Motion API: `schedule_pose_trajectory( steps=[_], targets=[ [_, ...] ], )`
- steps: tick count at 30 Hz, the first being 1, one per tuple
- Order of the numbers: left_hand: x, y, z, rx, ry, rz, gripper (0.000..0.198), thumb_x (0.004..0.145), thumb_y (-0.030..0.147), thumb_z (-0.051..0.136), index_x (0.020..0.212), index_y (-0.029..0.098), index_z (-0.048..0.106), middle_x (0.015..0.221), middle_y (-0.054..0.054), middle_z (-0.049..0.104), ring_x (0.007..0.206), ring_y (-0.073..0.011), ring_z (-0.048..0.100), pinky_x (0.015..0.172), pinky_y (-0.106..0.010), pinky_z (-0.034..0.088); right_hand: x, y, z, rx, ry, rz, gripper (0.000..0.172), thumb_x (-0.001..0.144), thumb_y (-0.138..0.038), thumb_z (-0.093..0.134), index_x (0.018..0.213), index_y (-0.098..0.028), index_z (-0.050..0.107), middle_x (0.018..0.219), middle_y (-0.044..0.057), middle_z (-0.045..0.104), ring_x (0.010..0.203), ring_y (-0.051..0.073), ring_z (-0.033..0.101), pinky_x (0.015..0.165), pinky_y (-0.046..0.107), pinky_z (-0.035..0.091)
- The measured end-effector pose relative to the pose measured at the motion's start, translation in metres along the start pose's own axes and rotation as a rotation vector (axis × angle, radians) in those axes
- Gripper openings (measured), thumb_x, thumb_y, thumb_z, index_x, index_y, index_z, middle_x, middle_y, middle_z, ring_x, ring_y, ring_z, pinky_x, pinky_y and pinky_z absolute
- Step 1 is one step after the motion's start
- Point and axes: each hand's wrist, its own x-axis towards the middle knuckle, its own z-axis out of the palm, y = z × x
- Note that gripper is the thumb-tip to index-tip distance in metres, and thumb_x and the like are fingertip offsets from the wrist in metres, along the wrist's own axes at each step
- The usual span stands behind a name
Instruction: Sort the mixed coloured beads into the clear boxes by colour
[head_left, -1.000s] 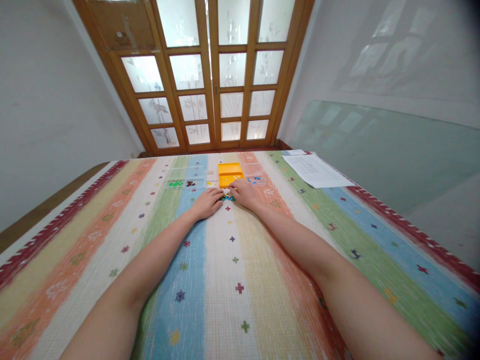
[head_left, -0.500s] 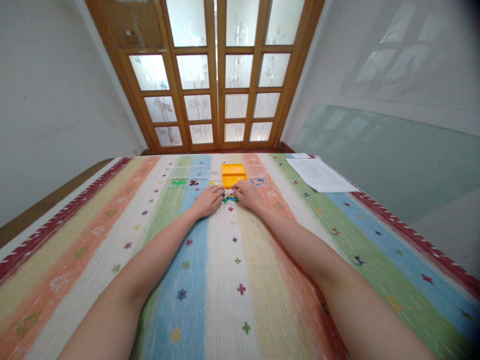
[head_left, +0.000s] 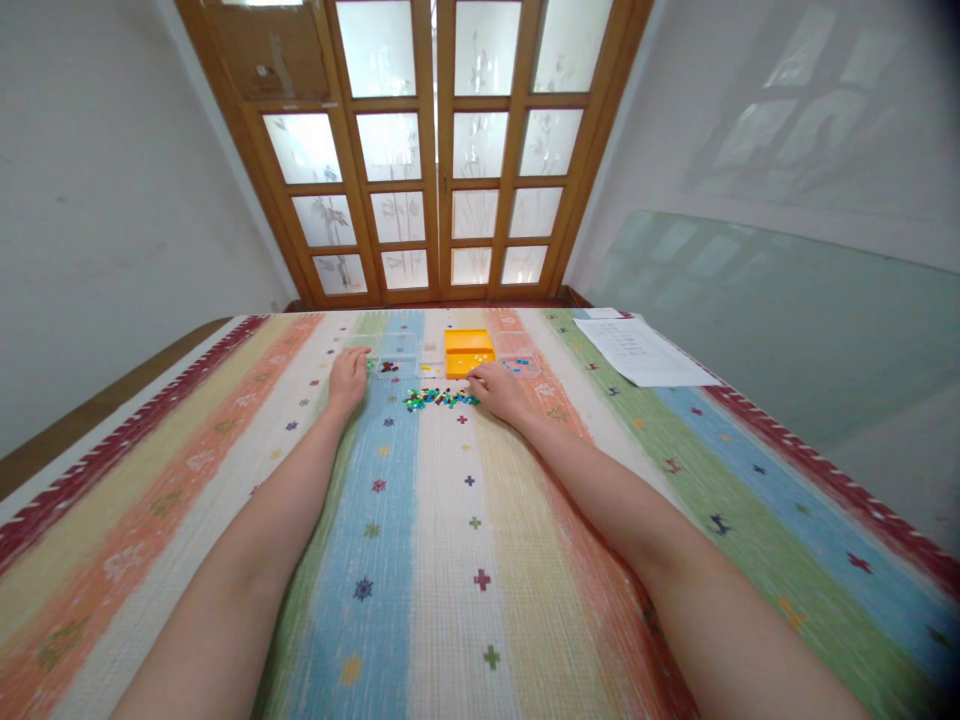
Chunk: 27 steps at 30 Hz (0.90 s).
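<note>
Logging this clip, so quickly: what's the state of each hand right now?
Left hand: by the green pieces; grip can't be told.
Right hand: beside the mixed pile; grip can't be told.

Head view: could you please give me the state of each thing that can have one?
Yellow box: open, white pieces inside.
Clear boxes: seemingly open, holding colored pieces.
Pile: loose, spread out, mixed colors.
Cloth: spread flat.
Paper: lying flat.
Doors: nearly shut, bright slit between.
Left hand: at clear boxes' left end, grip unclear.
Right hand: at pile's right end, grip unclear.
</note>
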Motion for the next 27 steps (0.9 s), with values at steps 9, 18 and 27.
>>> schedule_pose_trajectory(
  steps=[9, 18, 27],
  targets=[
    [0.001, -0.018, 0.001, 0.046, 0.051, -0.104, 0.04, 0.1, 0.031, 0.033, 0.111, 0.018, 0.07, 0.122, -0.013, 0.071, 0.119, -0.0273, 0.062, 0.113, -0.049, 0.044, 0.0, 0.0, -0.001, 0.012, -0.014, 0.0, 0.02, 0.097, -0.018, 0.058, 0.097, -0.019, 0.077, 0.1, 0.008, 0.076, 0.097, 0.023, 0.065, 0.088, 0.034, 0.045],
    [-0.004, 0.0, 0.001, 0.085, -0.075, -0.004, 0.031, 0.095, 0.03, 0.047, 0.105, 0.019, 0.074, 0.111, -0.01, 0.074, 0.11, -0.0272, 0.064, 0.104, -0.044, 0.048, -0.001, 0.0, 0.0, 0.017, -0.01, -0.017, 0.019, 0.098, -0.019, 0.057, 0.096, -0.019, 0.077, 0.1, 0.007, 0.076, 0.096, 0.022, 0.065, 0.086, 0.033, 0.044],
    [-0.014, 0.035, 0.011, 0.09, -0.455, 0.287, 0.024, 0.095, 0.033, 0.055, 0.099, 0.022, 0.076, 0.095, -0.006, 0.071, 0.085, -0.0213, 0.063, 0.081, -0.034, 0.048, 0.0, 0.003, 0.003, 0.022, -0.03, -0.001, 0.02, 0.099, -0.02, 0.057, 0.098, -0.02, 0.077, 0.102, 0.007, 0.076, 0.097, 0.022, 0.064, 0.087, 0.033, 0.044]
  ],
)
